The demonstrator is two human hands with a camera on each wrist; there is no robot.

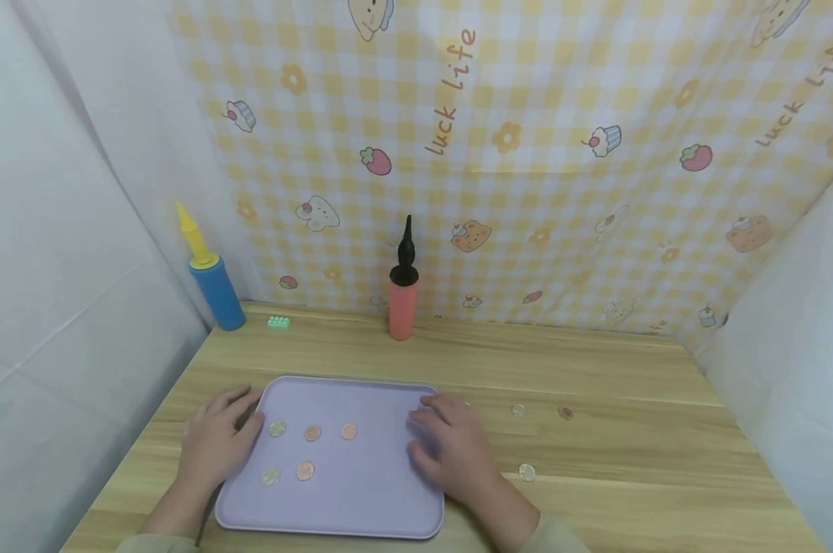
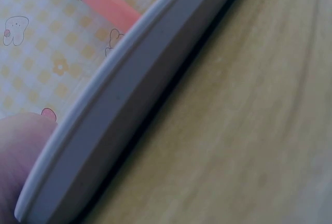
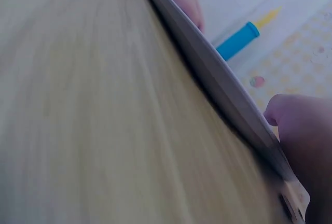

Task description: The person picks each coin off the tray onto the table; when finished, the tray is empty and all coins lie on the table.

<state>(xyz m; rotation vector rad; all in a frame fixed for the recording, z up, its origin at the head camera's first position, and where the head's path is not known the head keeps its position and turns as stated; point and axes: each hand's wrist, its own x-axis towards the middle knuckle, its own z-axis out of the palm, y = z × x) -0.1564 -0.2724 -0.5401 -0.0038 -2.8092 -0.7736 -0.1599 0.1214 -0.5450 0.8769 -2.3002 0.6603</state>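
Observation:
A pale purple tray (image 1: 375, 499) lies on the wooden table with several coins on it, some silvery, some copper-coloured, such as this copper coin (image 1: 305, 471). My left hand (image 1: 216, 438) holds the tray's left edge, its thumb at the rim. At the opposite edge, my right hand (image 1: 456, 449) grips the rim, fingertips reaching over the inside. In the left wrist view the tray's side wall (image 2: 114, 110) crosses the picture, with part of a thumb beside it. The right wrist view shows the tray's other side (image 3: 218, 79) and a digit on the rim.
Right of the tray lie a silvery coin (image 1: 526, 471), another silvery coin (image 1: 518, 412) and a brown coin (image 1: 565, 413). Behind stand a blue-and-yellow hand pump (image 1: 219, 296), a pink-and-black hand pump (image 1: 402, 307) and a small green toy brick (image 1: 278, 322). A patterned curtain (image 1: 562, 207) hangs behind the table.

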